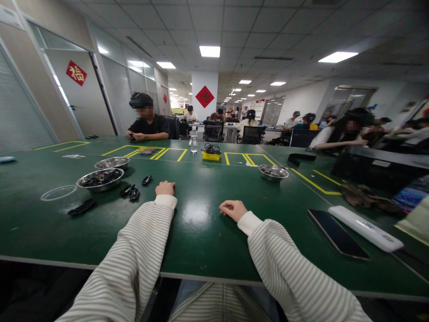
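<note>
My left hand (165, 188) rests on the green table with its back up, thumb toward the right. Its other fingers look curled under and nothing shows in them. Just left of it lie several small black plastic pieces (134, 193), one of them (146, 180) apart from the others. My right hand (233, 209) lies on the table nearer to me, fingers bent loosely together, with no object visible in it. Beyond it to the right stands a steel bowl (273, 173) with small shiny things inside. Neither hand touches a piece or a bowl.
Left are a steel bowl of dark parts (100, 180), another steel bowl (112, 163) and a clear plastic tub (60, 197). A water bottle (194, 141) and a yellow box of black cables (211, 156) stand ahead. Right lie a phone (338, 233) and a white device (365, 228). People sit around.
</note>
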`<move>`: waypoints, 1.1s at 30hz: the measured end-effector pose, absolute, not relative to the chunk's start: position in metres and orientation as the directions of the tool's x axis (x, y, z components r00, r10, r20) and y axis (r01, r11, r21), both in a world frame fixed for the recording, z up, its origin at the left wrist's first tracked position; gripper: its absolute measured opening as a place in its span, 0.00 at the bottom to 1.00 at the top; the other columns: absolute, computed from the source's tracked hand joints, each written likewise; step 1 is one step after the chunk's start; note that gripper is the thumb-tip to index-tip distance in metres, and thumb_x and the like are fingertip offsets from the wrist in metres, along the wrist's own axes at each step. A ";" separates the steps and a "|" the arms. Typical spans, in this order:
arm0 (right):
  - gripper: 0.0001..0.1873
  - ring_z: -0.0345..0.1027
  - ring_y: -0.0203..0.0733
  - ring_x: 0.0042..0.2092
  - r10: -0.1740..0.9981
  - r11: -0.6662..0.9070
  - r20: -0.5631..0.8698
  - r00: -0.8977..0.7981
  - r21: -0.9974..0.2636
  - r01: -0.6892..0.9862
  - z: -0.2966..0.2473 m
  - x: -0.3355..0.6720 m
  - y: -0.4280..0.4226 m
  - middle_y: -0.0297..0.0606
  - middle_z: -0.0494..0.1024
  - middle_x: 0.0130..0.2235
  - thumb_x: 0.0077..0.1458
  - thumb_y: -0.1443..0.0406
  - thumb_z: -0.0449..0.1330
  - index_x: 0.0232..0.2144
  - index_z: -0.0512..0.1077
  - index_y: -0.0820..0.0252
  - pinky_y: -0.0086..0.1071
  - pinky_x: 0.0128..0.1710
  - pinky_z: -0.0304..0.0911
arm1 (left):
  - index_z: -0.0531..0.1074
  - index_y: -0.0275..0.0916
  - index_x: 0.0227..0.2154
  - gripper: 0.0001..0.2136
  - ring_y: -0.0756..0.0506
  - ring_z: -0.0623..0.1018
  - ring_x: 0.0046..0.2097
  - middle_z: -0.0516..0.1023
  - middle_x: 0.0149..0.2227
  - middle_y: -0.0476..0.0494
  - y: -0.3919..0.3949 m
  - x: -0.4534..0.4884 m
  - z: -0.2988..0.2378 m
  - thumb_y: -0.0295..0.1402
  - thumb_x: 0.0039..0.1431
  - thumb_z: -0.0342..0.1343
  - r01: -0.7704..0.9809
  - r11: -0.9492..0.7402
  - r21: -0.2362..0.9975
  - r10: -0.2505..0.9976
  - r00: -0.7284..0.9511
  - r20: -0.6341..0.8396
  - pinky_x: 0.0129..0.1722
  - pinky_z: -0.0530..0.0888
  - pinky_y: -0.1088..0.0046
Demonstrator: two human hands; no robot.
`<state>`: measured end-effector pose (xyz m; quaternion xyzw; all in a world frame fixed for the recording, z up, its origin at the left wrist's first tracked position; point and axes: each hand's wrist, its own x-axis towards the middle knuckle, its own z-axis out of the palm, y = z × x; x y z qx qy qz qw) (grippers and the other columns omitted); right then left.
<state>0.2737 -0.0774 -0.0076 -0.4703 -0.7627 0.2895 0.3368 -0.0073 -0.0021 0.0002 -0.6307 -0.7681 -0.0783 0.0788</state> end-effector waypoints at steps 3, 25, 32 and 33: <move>0.12 0.66 0.34 0.22 0.911 0.392 0.241 -0.334 -0.756 0.524 -0.007 0.274 -0.078 0.39 0.73 0.22 0.42 0.63 0.53 0.24 0.70 0.67 0.26 0.26 0.62 | 0.69 0.47 0.36 0.15 0.42 0.64 0.42 0.67 0.39 0.41 -0.004 -0.006 0.000 0.31 0.53 0.38 0.976 0.216 0.008 0.942 -0.211 0.261 0.34 0.63 0.69; 0.10 0.64 0.32 0.21 0.897 0.424 0.265 -0.353 -0.742 0.520 -0.007 0.274 -0.078 0.37 0.73 0.21 0.42 0.64 0.52 0.25 0.71 0.65 0.25 0.23 0.61 | 0.71 0.39 0.27 0.07 0.46 0.63 0.42 0.70 0.32 0.44 0.001 0.015 -0.008 0.32 0.47 0.48 0.900 -0.430 0.076 0.847 0.373 0.379 0.42 0.62 0.70; 0.09 0.64 0.31 0.21 0.905 0.418 0.290 -0.312 -0.747 0.518 -0.009 0.273 -0.077 0.36 0.73 0.22 0.42 0.66 0.52 0.26 0.70 0.65 0.25 0.24 0.61 | 0.71 0.40 0.28 0.07 0.47 0.62 0.41 0.69 0.30 0.45 -0.029 0.067 -0.009 0.31 0.48 0.49 0.694 -0.712 0.104 0.668 0.625 0.403 0.43 0.62 0.70; 0.09 0.64 0.31 0.21 0.904 0.422 0.297 -0.307 -0.739 0.525 -0.010 0.273 -0.076 0.36 0.73 0.22 0.42 0.67 0.52 0.26 0.70 0.64 0.25 0.24 0.61 | 0.71 0.40 0.28 0.07 0.47 0.62 0.41 0.69 0.30 0.45 -0.034 0.075 -0.009 0.32 0.48 0.49 0.654 -0.748 0.108 0.633 0.657 0.410 0.42 0.62 0.71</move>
